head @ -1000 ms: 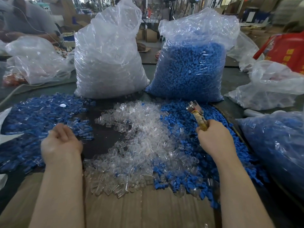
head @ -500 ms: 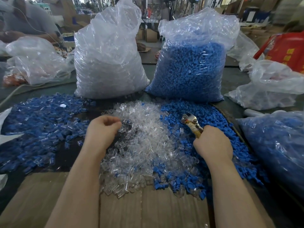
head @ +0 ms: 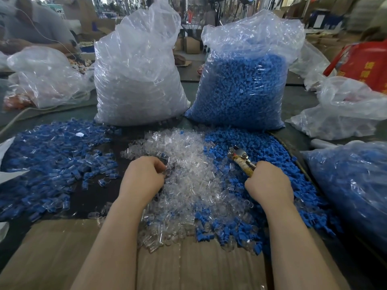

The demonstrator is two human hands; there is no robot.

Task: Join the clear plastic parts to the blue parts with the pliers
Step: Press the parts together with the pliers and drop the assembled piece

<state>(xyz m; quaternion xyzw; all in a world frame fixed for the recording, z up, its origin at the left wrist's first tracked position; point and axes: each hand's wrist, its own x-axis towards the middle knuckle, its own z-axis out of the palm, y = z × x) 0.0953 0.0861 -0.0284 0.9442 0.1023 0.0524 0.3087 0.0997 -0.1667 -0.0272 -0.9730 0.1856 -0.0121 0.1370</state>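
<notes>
Pliers (head: 240,159) in right hand (head: 269,182) grip, over blue parts (head: 272,155)

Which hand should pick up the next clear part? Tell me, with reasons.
Left. The left hand sits with curled fingers at the pile of clear parts, while the right hand grips the pliers over the blue parts.

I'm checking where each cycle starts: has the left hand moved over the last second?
Yes. The left hand has gone right, from the joined blue pile to the clear parts pile, below the clear-parts bag.
</notes>
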